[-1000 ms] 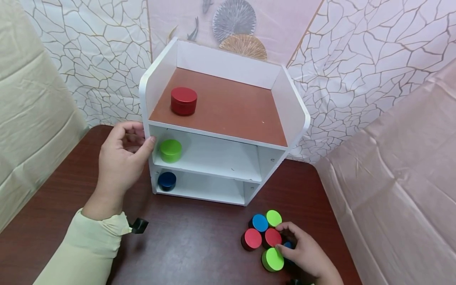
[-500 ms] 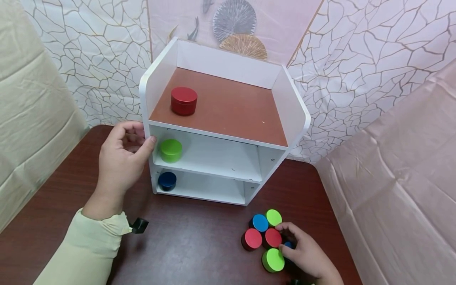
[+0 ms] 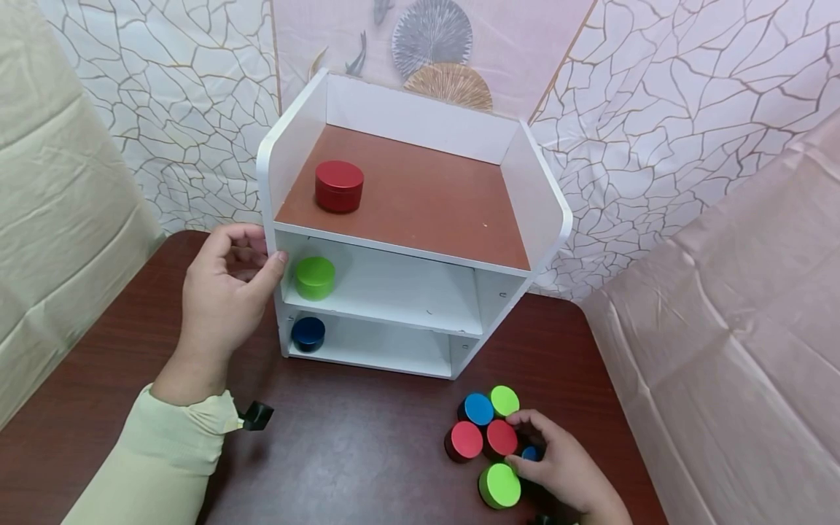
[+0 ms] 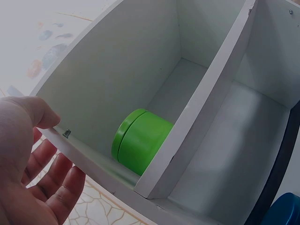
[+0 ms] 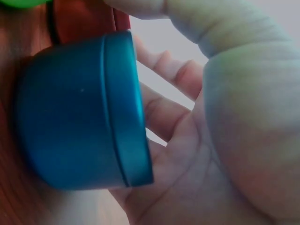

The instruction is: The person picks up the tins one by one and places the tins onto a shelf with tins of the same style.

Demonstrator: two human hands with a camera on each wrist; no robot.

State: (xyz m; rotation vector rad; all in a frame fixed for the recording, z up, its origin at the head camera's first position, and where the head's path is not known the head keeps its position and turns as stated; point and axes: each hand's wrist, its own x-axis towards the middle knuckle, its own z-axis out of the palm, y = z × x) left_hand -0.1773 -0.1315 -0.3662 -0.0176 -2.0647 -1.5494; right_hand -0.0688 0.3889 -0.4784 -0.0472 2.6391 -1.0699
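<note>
My left hand grips the left side panel of a small white shelf, thumb at its front edge and fingers outside. In the left wrist view a green tin lies inside the shelf, beside that panel. My right hand has its thumb and forefinger on either side of a round red tin on the table. A blue tin stands under the right palm, mostly hidden in the head view. Just left of the right thumb is a lime-green tin.
Another red tin, a blue tin and a second lime-green tin cluster beside the right hand on the brown table. The shelf's top bears a large red tin; its bottom level holds a dark blue tin.
The near lime-green tin has shifted slightly left and toward me. My right thumb has moved left, in between it and the red tin. The left hand stays put.
</note>
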